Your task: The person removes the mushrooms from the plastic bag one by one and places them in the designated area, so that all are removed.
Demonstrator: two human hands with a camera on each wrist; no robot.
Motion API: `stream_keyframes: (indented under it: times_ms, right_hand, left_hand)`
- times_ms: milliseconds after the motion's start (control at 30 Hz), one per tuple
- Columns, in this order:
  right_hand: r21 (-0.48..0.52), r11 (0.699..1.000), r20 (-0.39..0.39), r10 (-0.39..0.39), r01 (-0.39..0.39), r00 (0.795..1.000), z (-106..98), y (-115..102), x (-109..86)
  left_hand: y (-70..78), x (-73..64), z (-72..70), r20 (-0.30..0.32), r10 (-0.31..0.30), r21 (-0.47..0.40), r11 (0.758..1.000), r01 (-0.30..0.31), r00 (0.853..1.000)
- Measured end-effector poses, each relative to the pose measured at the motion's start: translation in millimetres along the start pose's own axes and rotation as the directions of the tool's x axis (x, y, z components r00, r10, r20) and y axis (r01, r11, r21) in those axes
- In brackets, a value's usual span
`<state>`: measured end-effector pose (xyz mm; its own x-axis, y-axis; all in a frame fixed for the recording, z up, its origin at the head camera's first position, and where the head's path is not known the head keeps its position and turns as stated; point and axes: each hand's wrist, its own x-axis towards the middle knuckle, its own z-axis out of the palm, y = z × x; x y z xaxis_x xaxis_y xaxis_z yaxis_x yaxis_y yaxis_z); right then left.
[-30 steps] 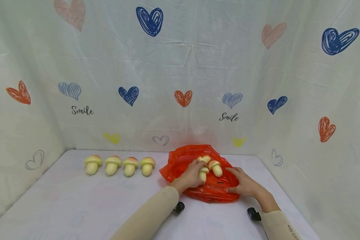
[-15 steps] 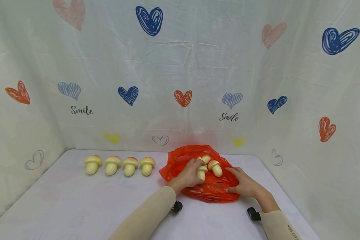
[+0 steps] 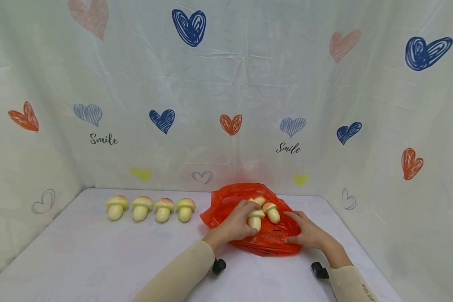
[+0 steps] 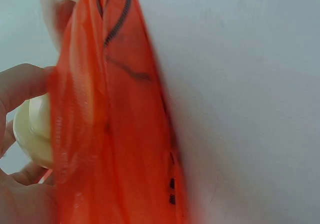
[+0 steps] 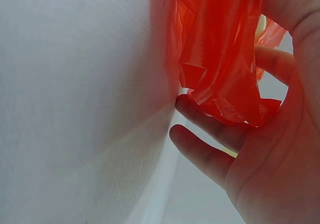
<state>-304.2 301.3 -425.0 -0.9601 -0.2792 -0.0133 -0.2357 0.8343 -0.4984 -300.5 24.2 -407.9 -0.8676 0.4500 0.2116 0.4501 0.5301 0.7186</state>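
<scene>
A thick-stemmed cream mushroom (image 3: 254,223) with a yellowish cap is gripped by my left hand (image 3: 235,223) over the mouth of a red plastic bag (image 3: 273,240). In the left wrist view, fingers curl around the mushroom (image 4: 39,119) while the bag (image 4: 120,134) hides part of it. More mushrooms (image 3: 273,214) lie just beyond in the bag's opening. My right hand (image 3: 305,230) rests against the bag's right side, thumb and fingers spread apart. From the right wrist, the bag's edge (image 5: 225,68) drapes among the right hand's (image 5: 280,154) extended fingers.
Several similar mushrooms (image 3: 163,209) stand in a row at the back left of the white table (image 3: 98,260). A white curtain (image 3: 249,84) printed with hearts encloses the back and sides. Black wrist devices (image 3: 319,270) hang below both wrists.
My left hand has drawn slightly toward the body and left, and the mushroom in it now shows more fully. The right hand and the bag have stayed put.
</scene>
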Motion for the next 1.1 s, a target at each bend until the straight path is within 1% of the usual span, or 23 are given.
stream_keyframes:
  times_ms: [233,433,533,600,667,800,1033,1100]
  right_hand:
    - [0.005,1.0,0.005,0.006,-0.006,1.0,1,2,1.1]
    - [-0.001,1.0,0.001,0.013,-0.013,1.0,1,2,1.5]
    - [-0.013,1.0,-0.004,-0.001,0.001,1.0,1,2,0.6]
    - [-0.02,1.0,-0.009,-0.014,0.014,1.0,1,2,-0.1]
    - [-0.024,0.999,-0.013,-0.026,0.025,1.0,1,2,-0.1]
    - [-0.028,0.999,-0.017,-0.024,0.024,1.0,2,3,0.4]
    - [-0.028,1.0,-0.015,-0.013,0.013,1.0,2,3,1.1]
    - [-0.031,0.999,-0.015,-0.017,0.017,1.0,2,3,1.2]
  left_hand:
    - [3.0,-18.7,-7.6,-0.013,0.093,0.005,0.996,-0.093,0.996]
    - [5.4,-34.2,-13.8,-0.024,0.147,-0.015,0.989,-0.147,0.989]
    - [5.0,-41.9,-16.2,-0.051,0.197,-0.011,0.98,-0.197,0.979]
    - [4.3,-47.1,-18.4,-0.067,0.217,-0.001,0.976,-0.217,0.974]
    - [2.9,-51.8,-20.7,-0.078,0.228,0.009,0.974,-0.228,0.971]
    - [0.7,-60.5,-25.8,-0.073,0.228,0.006,0.974,-0.228,0.971]
    - [-4.5,-73.1,-34.6,-0.068,0.196,0.015,0.981,-0.196,0.978]
    - [-6.1,-76.4,-37.7,-0.073,0.195,0.012,0.981,-0.195,0.978]
